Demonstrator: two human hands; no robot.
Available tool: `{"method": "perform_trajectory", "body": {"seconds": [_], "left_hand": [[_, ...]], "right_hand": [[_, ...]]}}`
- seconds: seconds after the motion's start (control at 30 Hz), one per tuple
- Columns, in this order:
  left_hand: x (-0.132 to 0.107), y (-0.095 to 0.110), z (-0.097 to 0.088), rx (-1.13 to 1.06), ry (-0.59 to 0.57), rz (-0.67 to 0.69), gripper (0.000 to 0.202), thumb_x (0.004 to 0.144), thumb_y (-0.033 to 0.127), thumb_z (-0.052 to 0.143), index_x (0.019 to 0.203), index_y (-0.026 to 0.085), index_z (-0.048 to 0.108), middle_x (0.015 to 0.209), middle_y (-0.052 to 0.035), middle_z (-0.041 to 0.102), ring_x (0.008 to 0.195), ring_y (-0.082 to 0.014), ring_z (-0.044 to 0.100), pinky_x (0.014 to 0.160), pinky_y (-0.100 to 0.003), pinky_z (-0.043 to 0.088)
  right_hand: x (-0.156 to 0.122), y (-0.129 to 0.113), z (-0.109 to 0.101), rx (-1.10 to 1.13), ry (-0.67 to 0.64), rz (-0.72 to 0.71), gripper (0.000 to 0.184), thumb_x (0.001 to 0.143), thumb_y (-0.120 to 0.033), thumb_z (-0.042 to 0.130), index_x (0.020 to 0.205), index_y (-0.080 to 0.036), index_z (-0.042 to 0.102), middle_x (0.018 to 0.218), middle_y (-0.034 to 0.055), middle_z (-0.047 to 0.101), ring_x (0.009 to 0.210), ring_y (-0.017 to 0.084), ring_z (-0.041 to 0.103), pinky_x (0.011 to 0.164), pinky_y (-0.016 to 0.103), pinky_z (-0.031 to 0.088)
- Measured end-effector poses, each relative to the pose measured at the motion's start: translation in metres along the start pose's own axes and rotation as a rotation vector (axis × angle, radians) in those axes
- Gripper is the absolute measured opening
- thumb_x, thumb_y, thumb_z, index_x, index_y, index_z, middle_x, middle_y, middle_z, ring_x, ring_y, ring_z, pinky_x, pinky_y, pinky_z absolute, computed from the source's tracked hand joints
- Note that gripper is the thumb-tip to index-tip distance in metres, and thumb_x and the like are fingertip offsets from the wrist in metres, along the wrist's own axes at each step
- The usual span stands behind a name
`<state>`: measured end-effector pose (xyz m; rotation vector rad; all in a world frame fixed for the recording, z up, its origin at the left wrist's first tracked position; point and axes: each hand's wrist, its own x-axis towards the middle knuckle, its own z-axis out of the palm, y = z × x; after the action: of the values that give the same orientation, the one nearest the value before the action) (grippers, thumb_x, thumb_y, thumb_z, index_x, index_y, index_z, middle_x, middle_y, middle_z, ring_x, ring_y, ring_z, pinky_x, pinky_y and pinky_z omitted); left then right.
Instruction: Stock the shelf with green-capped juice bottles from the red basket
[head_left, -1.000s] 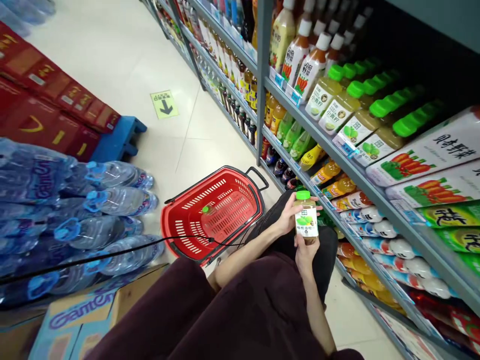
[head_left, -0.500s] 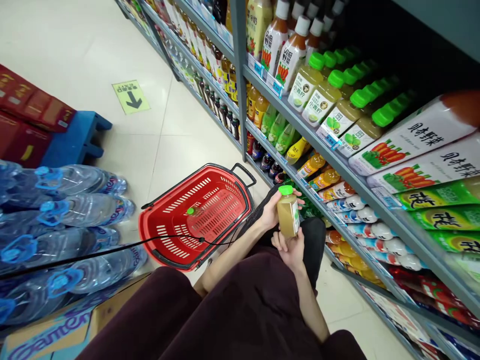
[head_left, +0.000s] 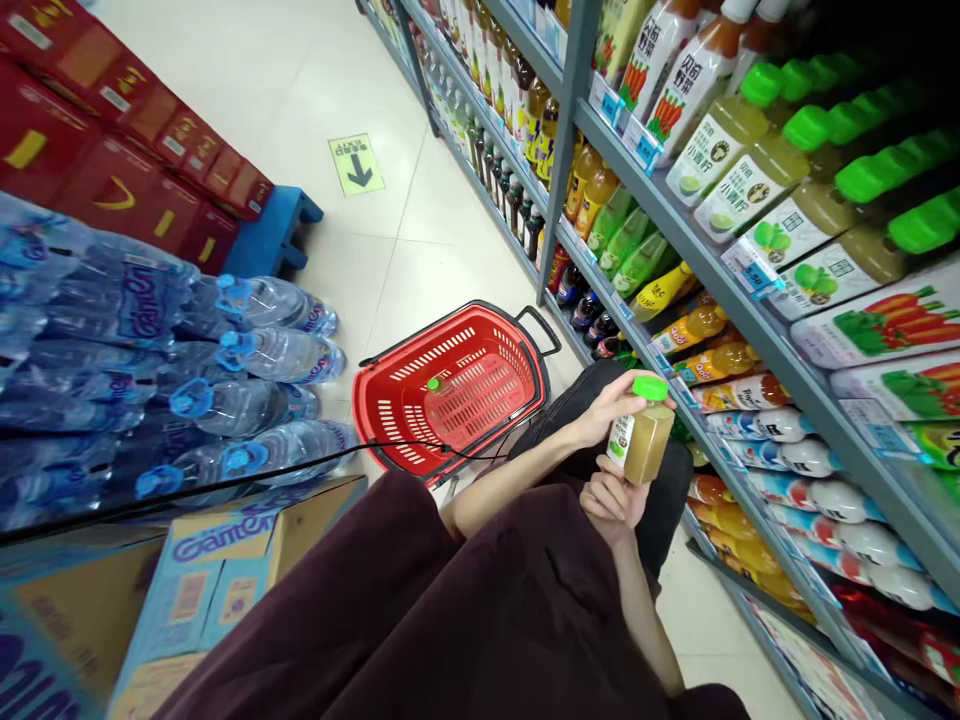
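Note:
A juice bottle with a green cap and pale brownish-yellow contents is between my hands, just above my knee. The fingers of my left hand wrap its upper part near the cap. My right hand grips the lower end from below, its fingers curled. The white label with a lime picture points to the left, partly covered by my fingers. To the left on the floor stands a red shopping basket, its handle folded down. Another green-capped bottle lies in it.
Grey shelves on the right hold rows of green-capped bottles and other drinks. Large water bottles, cartons and red boxes on a blue pallet stand left. A dark cord crosses the basket.
Between my hands the bottle has turned, so its label now faces left instead of right. My view has shifted left, and more of the water bottles and red boxes shows.

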<state>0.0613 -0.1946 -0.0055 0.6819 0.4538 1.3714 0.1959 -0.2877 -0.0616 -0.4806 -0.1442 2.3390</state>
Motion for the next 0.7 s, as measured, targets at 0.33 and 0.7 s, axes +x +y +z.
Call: {"method": "perform_trajectory", "body": {"seconds": [0.33, 0.7], "left_hand": [[-0.003, 0.013, -0.009, 0.399, 0.046, -0.013, 0.049, 0.090, 0.058, 0.063, 0.113, 0.014, 0.067, 0.111, -0.0114, 0.068, 0.107, -0.0261, 0.064, 0.093, -0.035, 0.048], [0.000, 0.072, 0.003, 1.157, -0.123, 0.009, 0.028, 0.097, 0.044, 0.060, 0.105, 0.017, 0.064, 0.105, -0.0059, 0.059, 0.100, -0.0209, 0.060, 0.094, -0.034, 0.048]], "right_hand": [[0.003, -0.004, 0.030, -0.144, 0.225, -0.077, 0.054, 0.083, -0.077, 0.063, 0.091, -0.024, 0.064, 0.061, -0.0079, 0.034, 0.050, 0.012, 0.025, 0.040, 0.021, 0.028], [0.023, 0.022, 0.008, -0.543, 0.242, -0.378, 0.056, 0.072, -0.063, 0.085, 0.107, -0.026, 0.061, 0.095, 0.0047, 0.067, 0.062, 0.014, 0.057, 0.047, 0.026, 0.043]]}}
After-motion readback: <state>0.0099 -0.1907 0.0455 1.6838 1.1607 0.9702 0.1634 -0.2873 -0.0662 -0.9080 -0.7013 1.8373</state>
